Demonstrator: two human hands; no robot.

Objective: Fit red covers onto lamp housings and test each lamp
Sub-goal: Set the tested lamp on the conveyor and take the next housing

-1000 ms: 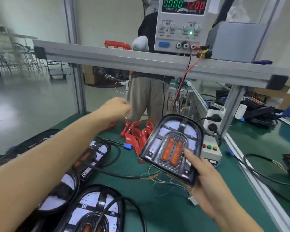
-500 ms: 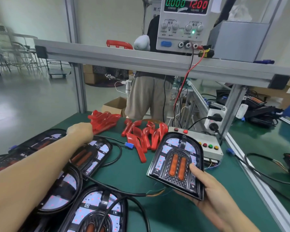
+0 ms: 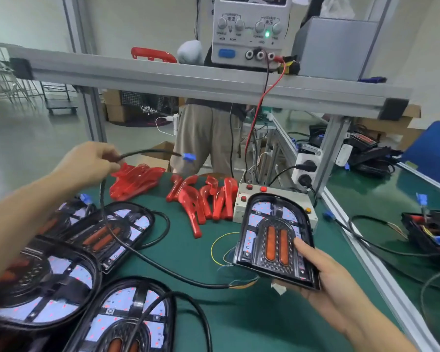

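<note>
Stretching across the green worktop, the scene had shifted within the last second: the left hand, which had been reaching among the far parts, now pinched the black cable and lifted its blue connector clear. That suggested testing came next. The right hand gripped the uncovered lamp housing, thumb on its face, near the switch box. Other housings lay at near left, their leads looping across the path. Red covers sat in piles at the far middle, none fitted yet. The power supply stood on the far shelf.
</note>
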